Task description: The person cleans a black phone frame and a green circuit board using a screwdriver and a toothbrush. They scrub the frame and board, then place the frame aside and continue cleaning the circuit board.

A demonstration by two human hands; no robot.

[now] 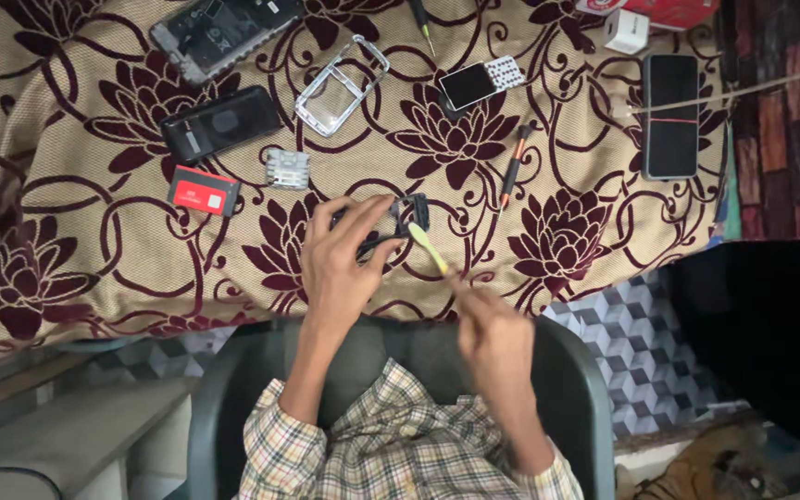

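The person sits in a dark chair (233, 389) at a table draped in a tan cloth with maroon flowers (67, 185). The left hand (340, 259) is raised over the table's near edge, its fingers curled and clamped on a small dark phone housing (400, 222), thumb on one side and fingertips across the back. At about four o'clock from that part, the right hand (493, 338) pinches the handle of a yellow-green toothbrush (428, 248), whose head rests against the housing's right end. The right hand is blurred, so I can only say its fingers seem closed around the handle.

The housing looks like thin, light, stiff plastic that could crack or flex if squeezed hard; its outer edges are the fair place to hold it, as the left hand does. The brush is light and slightly springy, best held well down the handle.

Spread around: at eleven o'clock a red card (204, 190) and a dark phone back (222, 122); farther up, an opened phone body (224, 32). At twelve o'clock lie a small keypad piece (287, 168) and a silver frame (342, 85). Toward one o'clock sit a small keypad phone (481, 81) and an orange-handled screwdriver (514, 165); at two o'clock, a black smartphone (671, 116).
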